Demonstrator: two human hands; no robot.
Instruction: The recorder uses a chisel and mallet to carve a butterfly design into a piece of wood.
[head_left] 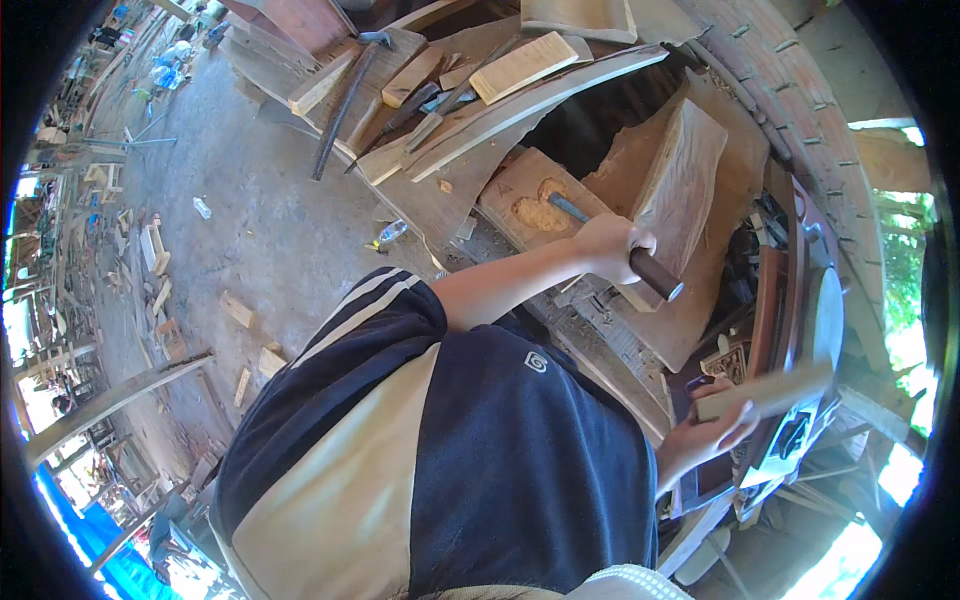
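Note:
My left hand (610, 245) is closed round a chisel with a dark cylindrical handle (655, 275). The chisel's metal blade (568, 208) slants into a rough, light carved hollow (540, 210) in a wooden board (505, 185) on the workbench. At lower right, my right hand (715, 440) grips a pale wooden block (770, 390), slightly blurred, held away from the chisel. A thick plank (680, 170) lies beside the carved board.
Loose offcuts (520, 65), long bars (340, 110) and planks cover the bench's upper part. At right is a cluttered ledge (770, 300). A concrete floor (210, 270) with scattered wood and litter stretches left, past a slanting timber (120, 400).

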